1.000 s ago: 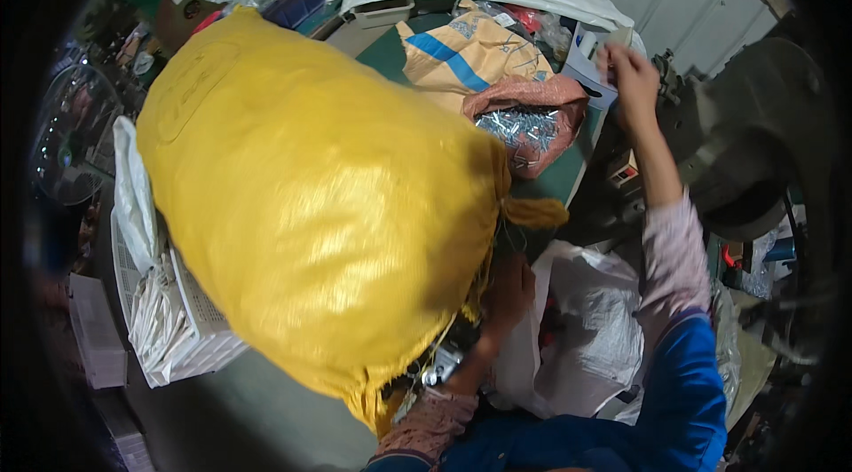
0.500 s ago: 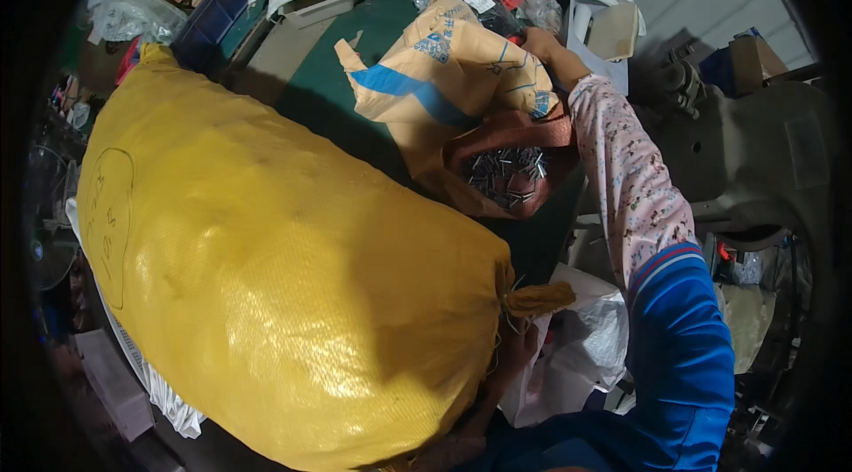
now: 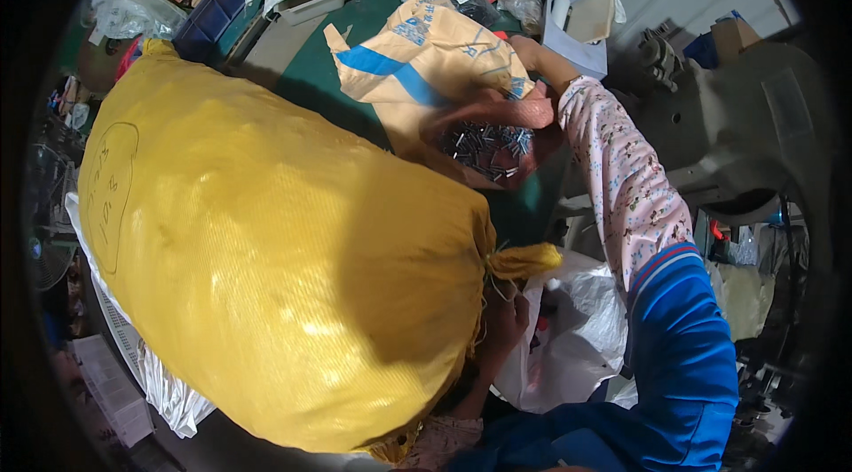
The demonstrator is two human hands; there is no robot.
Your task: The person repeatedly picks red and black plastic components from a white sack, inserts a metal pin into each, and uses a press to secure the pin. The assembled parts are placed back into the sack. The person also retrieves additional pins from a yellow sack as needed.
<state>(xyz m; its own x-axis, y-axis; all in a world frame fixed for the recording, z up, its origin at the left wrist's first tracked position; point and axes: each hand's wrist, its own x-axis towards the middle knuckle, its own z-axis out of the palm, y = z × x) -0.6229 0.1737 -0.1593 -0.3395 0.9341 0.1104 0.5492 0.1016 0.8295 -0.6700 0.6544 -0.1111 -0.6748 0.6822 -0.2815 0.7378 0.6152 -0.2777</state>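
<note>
The bulging yellow sack (image 3: 275,241) fills the frame's left and centre, its tied neck pointing right. The left hand (image 3: 508,317), shadowed beside that neck, has an unclear grip. The right hand (image 3: 530,53), in the air a second ago, now meets the tan paper bag (image 3: 444,51) at upper centre, fingers hidden, hold untellable, above the red bag (image 3: 525,112) of metal pins (image 3: 488,148) on the green desk (image 3: 311,73).

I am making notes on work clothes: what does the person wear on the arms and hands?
The right hand is bare, with a pale pink floral lower sleeve meeting a blue upper sleeve edged with red and pale stripes. The left hand looks bare too, with a pinkish patterned lower sleeve partly visible.
</note>
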